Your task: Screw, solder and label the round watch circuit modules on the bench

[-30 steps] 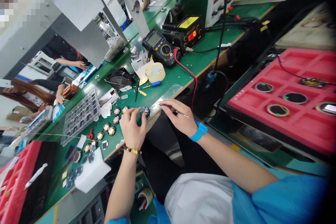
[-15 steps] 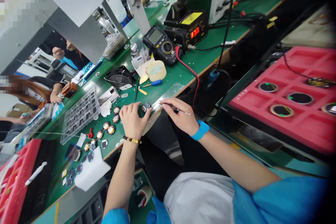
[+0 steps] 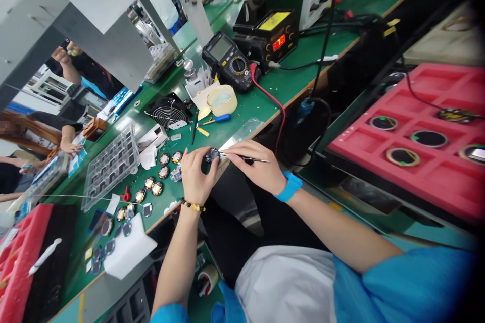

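Note:
My left hand (image 3: 197,176), wearing a beaded bracelet, has its thumb and forefinger closed around the edge of a small round electronic module (image 3: 212,154) near the bench's front edge. Metal tweezers (image 3: 252,159) are pinched in my right hand (image 3: 257,165), which has a blue wristband. Their tip reaches the module's right side; whether it touches is too small to tell. Left of my left hand lie several similar round modules (image 3: 156,188) with white and yellow tops. Another module (image 3: 176,175) sits right beside its fingers.
Behind my hands are a blue-handled screwdriver (image 3: 223,118), a tape roll (image 3: 223,100), a fan (image 3: 166,112), a multimeter (image 3: 231,63) and a soldering station (image 3: 271,35). A clear compartment tray (image 3: 111,169) lies left. Red foam trays (image 3: 364,136) flank both sides. Co-workers sit across the bench.
My left hand has shifted right and closed in around the round module. My right hand has moved slightly left, bringing the tweezers' tip to the module. The view has shifted a little.

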Available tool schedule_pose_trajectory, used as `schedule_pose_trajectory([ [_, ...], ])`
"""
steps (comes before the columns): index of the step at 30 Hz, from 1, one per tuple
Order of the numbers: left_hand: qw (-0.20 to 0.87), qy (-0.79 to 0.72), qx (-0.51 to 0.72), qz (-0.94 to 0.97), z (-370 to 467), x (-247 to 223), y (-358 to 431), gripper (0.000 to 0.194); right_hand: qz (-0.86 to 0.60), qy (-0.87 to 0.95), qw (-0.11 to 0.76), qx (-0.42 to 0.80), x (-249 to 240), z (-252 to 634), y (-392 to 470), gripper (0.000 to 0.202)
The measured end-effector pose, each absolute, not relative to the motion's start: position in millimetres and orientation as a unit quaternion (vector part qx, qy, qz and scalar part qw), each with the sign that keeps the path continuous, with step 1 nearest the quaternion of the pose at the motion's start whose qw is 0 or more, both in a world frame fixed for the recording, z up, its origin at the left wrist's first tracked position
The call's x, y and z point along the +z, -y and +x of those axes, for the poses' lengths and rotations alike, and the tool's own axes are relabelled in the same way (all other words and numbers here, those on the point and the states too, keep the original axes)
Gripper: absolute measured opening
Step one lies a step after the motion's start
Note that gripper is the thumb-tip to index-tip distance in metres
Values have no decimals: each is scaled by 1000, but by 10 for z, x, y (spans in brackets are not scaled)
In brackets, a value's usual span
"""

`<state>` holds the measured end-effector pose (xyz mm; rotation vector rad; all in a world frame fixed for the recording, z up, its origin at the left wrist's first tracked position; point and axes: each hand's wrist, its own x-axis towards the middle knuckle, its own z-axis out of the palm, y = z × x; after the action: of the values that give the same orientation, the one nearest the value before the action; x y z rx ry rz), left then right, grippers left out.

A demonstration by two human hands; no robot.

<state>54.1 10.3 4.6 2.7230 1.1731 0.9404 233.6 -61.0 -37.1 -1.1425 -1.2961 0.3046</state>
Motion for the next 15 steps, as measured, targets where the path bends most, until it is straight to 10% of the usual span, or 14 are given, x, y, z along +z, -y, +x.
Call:
schedule_pose_trajectory([
  [15, 47, -381, 340, 858, 535, 30, -61, 25, -499, 574, 638, 117, -410, 2272, 591, 16],
])
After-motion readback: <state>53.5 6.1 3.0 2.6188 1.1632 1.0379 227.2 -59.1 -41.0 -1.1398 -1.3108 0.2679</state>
